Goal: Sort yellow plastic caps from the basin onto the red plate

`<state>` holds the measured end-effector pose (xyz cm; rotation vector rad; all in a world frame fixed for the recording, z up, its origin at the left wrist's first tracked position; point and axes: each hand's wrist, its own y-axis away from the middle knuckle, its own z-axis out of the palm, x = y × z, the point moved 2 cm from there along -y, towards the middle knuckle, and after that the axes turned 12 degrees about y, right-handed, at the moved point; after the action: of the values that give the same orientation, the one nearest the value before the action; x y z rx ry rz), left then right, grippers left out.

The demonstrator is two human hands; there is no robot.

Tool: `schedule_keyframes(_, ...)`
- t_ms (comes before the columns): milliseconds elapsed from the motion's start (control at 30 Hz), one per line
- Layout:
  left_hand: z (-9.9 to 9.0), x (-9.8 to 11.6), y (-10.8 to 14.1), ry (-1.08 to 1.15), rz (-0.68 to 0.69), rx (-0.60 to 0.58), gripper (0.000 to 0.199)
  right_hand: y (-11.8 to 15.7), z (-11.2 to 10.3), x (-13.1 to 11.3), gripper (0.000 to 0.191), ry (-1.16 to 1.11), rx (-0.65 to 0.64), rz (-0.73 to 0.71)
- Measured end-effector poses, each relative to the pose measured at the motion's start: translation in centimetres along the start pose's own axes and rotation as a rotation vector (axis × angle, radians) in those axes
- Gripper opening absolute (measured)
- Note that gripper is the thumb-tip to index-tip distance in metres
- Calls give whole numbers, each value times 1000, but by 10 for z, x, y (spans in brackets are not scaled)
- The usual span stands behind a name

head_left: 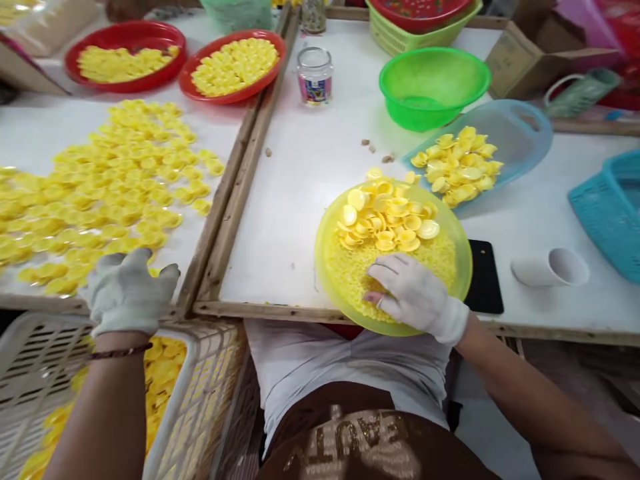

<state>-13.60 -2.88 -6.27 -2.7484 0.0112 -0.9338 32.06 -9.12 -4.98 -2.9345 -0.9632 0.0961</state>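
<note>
Two worktables side by side, L tbl (30,127) & R tbl (280,220), both w/ white tops. Unpainted timber strips (250,167) run betw. them & along near edges, nail or screw heads showing. Light's bright, whitish, w/ soft glare on tops. Far R: open cardboard box (515,63), pink & red stuff (590,27) behind, blurry. Under R tbl, pale grey patch (505,413), can't tell if floor.

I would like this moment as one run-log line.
left gloved hand: at yellow cup-shaped pieces; right gloved hand: on yellow granules in yellow basin; clear jar: upright
</note>
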Motion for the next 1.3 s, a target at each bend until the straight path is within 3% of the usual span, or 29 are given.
schedule_keyframes(100, 30, 71, -4, -92, 158, 183, 25, -7, 2, -7, 32, 6, -81, -14)
schedule_keyframes(267, 106, 198, -18, 168, 479, -193, 21, -7, 8, -10, 37, -103, -107, 42)
schedule_keyframes(333, 134, 229, -28, 133, 480, -244, 18, -7, 8, -7, 35, -197, -84, 79)
schedule_keyframes(400, 156, 247, -38, 70, 422, -245, 13, -7, 5, -2, 33, -397, -18, 133)
schedule_keyframes(500, 169, 255, -43, 16, 385, -266, 10, -6, 2, 10, 34, -886, 113, 297)
schedule_keyframes(600, 157, 249, -38, 35, 352, -263, 18, -7, 4, 25, 40, -1488, 227, 548)
schedule_keyframes(667, 144, 244, -28, 188, 268, -266, 24, -9, 4, 33, 43, -1804, 261, 688)
schedule_keyframes(733, 138, 242, -14, 431, 128, -370, 27, -12, 2, 37, 43, -1971, 264, 772)
schedule_keyframes(833, 144, 247, 10, 680, -91, -613, 25, -20, -9, 34, 40, -2008, 325, 761)
schedule_keyframes(933, 157, 254, 25, 760, -194, -730, 25, -30, -20, 25, 42, -1923, 449, 676)
schedule_keyframes(1100, 168, 257, 29, 811, -172, -795, 19, -42, -25, 13, 45, -1724, 644, 573)
schedule_keyframes(1300, 165, 257, 28, 891, -246, -783, 22, -40, -20, 17, 46, -1669, 696, 542)
